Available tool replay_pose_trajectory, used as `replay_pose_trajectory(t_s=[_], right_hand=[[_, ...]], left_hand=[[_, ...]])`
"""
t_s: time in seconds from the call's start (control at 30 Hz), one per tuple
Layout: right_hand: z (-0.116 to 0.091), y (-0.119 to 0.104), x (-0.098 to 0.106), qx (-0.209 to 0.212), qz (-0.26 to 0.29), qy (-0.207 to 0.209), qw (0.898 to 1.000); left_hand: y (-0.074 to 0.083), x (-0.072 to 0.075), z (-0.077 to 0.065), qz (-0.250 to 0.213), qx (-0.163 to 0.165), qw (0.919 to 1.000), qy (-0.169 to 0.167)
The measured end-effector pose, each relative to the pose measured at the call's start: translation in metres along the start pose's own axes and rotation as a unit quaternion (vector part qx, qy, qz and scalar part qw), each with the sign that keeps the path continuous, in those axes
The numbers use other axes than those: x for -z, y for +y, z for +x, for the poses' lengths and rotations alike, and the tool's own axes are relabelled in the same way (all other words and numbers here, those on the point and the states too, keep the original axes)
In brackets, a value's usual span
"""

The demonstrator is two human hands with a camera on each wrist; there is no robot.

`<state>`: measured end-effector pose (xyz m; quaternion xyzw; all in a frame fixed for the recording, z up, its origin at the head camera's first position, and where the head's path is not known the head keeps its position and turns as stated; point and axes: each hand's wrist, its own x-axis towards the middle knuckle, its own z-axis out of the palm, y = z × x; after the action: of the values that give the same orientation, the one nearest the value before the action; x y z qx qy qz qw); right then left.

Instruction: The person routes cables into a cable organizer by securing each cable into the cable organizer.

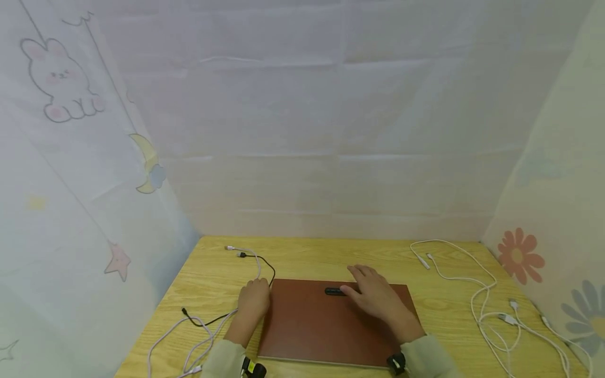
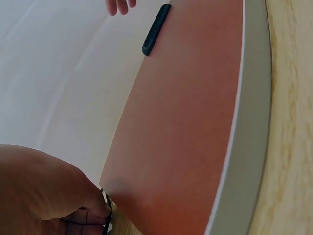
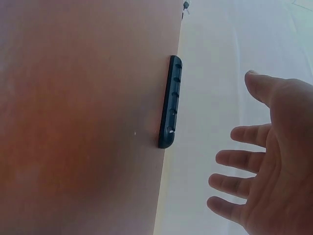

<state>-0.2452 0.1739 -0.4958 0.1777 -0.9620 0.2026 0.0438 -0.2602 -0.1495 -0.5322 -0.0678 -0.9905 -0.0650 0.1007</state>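
Note:
A brown board [image 1: 326, 331] with a pale thick edge lies on the table. Along its far edge sits a black cable holder [image 3: 171, 103], a strip with several slots. My left hand [image 1: 254, 299] is at the board's left edge with fingers curled, and in the left wrist view it pinches a black cable [image 2: 107, 210] by the board's corner. A lilac cable [image 1: 257, 265] also runs under this hand. With fingers spread, my right hand [image 1: 375, 294] hovers over the board's far right part, its thumb beside the cable holder in the head view and nothing held.
Left of the board, the lilac cable's loops [image 1: 156, 341] and the black cable's small plug [image 1: 184, 311] lie on the table [image 1: 189, 278]. Several white cables [image 1: 477, 310] sprawl on the right. A cloth backdrop [image 1: 321, 131] hangs behind and at both sides.

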Motion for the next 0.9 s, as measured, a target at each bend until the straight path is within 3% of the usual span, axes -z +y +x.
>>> replay_pose_trajectory(t_s=[0.37, 0.77, 0.9], right_hand=[[0.005, -0.01, -0.006, -0.002, 0.02, -0.01, 1.0], [0.01, -0.024, -0.011, -0.011, 0.062, -0.036, 0.997], [0.012, -0.029, -0.015, -0.009, 0.071, -0.04, 0.997]], left_hand=[[-0.001, -0.005, 0.001, 0.021, -0.028, 0.9991, 0.023], [0.001, 0.017, 0.006, -0.032, -0.025, 0.9981, 0.045], [0.0, 0.023, 0.009, -0.07, -0.009, 0.9969, 0.035]])
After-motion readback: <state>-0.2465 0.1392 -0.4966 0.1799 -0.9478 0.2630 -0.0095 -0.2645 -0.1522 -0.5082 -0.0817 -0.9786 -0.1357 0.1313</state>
